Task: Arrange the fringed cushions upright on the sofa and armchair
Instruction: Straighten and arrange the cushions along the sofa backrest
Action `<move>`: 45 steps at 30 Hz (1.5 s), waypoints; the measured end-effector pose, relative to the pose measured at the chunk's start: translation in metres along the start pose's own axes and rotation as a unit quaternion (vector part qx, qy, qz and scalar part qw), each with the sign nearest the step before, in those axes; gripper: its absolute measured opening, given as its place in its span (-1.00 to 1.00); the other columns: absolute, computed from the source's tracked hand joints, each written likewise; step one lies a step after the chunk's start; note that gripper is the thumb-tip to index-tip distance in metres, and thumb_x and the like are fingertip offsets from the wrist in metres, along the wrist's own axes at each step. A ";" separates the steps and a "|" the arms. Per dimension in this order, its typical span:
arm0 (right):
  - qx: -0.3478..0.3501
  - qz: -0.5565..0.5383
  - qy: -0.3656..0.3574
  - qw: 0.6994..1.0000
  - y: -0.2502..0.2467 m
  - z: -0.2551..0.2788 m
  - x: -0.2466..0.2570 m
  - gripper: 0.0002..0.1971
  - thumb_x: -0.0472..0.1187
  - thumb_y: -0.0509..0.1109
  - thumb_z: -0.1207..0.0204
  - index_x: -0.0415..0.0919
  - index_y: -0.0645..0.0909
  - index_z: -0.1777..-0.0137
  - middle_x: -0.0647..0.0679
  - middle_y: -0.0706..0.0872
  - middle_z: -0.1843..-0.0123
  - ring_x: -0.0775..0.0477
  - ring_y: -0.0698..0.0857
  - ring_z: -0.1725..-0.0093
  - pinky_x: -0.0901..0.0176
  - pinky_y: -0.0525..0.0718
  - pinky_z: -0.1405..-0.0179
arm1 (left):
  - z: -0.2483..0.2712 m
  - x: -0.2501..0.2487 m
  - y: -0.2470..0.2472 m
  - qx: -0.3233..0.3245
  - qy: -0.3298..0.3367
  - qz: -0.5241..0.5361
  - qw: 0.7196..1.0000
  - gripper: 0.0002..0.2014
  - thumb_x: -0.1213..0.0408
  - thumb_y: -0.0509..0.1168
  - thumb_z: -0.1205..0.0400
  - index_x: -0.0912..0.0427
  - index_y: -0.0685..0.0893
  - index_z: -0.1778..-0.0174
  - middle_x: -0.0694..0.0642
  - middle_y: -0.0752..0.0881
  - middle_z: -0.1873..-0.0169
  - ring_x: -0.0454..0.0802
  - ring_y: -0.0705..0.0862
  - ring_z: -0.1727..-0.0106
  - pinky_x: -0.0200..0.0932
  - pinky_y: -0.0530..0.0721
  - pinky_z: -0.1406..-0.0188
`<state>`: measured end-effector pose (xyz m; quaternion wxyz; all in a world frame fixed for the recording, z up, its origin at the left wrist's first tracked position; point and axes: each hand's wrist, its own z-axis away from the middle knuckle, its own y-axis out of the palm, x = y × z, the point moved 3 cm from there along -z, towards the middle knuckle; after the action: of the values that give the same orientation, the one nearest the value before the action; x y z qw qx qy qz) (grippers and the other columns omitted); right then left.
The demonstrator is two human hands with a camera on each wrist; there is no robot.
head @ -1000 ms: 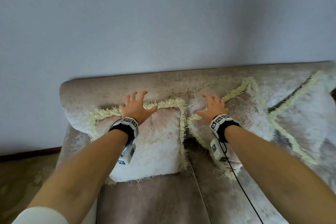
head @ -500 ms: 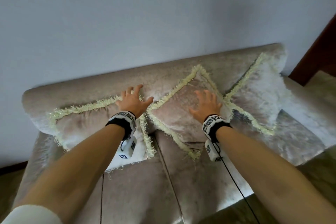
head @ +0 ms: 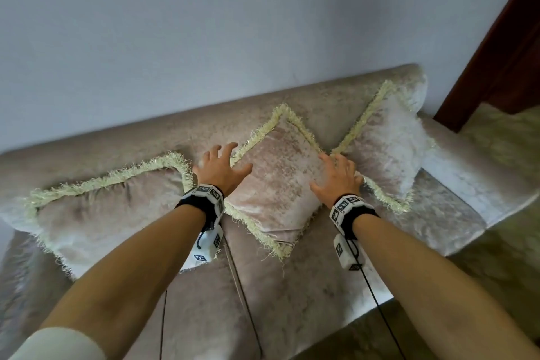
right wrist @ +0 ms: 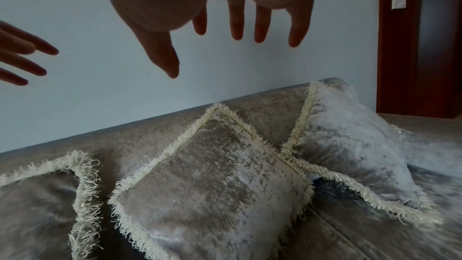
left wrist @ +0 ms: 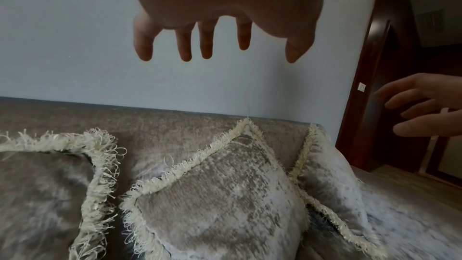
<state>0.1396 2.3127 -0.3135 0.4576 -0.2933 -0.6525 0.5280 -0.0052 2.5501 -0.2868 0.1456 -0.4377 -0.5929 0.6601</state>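
Observation:
Three beige velvet cushions with cream fringe lean on the sofa's backrest (head: 222,117). The middle cushion (head: 280,181) stands on a corner like a diamond, as does the right cushion (head: 388,143). The left cushion (head: 105,213) lies wider and flatter against the back. My left hand (head: 222,166) hovers with spread fingers over the middle cushion's left edge. My right hand (head: 339,178) hovers spread over its right edge. In the wrist views both hands (left wrist: 215,46) (right wrist: 235,31) are open in the air above the cushions (left wrist: 220,201) (right wrist: 215,181), holding nothing.
A plain pale wall rises behind the sofa. A dark red door frame (head: 502,47) stands at the right, past the sofa's right arm (head: 473,175). Patterned floor (head: 496,266) shows in front and to the right of the seat (head: 292,286).
Both hands have shifted right from the left cushion toward the middle cushion and now flank it. My view has swung right, bringing the door frame and the right cushion into sight.

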 end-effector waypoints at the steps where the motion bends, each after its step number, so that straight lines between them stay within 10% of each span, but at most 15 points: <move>1: 0.003 0.004 -0.001 1.000 0.002 -0.006 -0.004 -0.26 0.17 0.40 -0.45 0.17 0.20 -0.60 -0.08 0.13 -0.68 -0.26 0.08 -0.64 -0.40 0.25 -0.49 | -0.004 0.000 0.006 0.008 -0.004 -0.002 1.000 -0.32 -0.34 0.25 -0.51 -0.26 0.31 -0.55 0.08 0.29 -0.60 0.19 0.26 -0.59 0.40 0.31 -0.46; 26: 0.130 0.143 -0.152 0.969 0.068 -0.255 0.033 -0.22 0.19 0.39 -0.49 0.16 0.10 -0.65 -0.08 0.07 -0.70 -0.25 0.08 -0.65 -0.39 0.24 -0.52 | -0.139 0.059 0.127 0.016 -0.202 0.100 0.974 -0.25 -0.41 0.22 -0.46 -0.24 0.27 -0.56 0.11 0.27 -0.60 0.17 0.21 -0.61 0.41 0.27 -0.50; 45: 0.202 0.235 -0.382 0.870 0.129 -0.375 0.086 -0.14 0.28 0.40 -0.44 0.23 0.03 -0.66 -0.07 -0.08 -0.74 -0.35 -0.12 -0.70 -0.56 -0.02 -0.56 | -0.194 0.068 0.194 0.043 -0.272 0.030 0.961 -0.15 -0.54 0.14 -0.42 -0.31 0.12 -0.61 0.11 0.22 -0.64 0.21 0.21 -0.63 0.43 0.20 -0.54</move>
<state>0.4317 2.5792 -0.4033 0.0842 -0.1146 -0.5668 0.8115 0.1651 2.6761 -0.4738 -0.0219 -0.2526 -0.5676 0.7833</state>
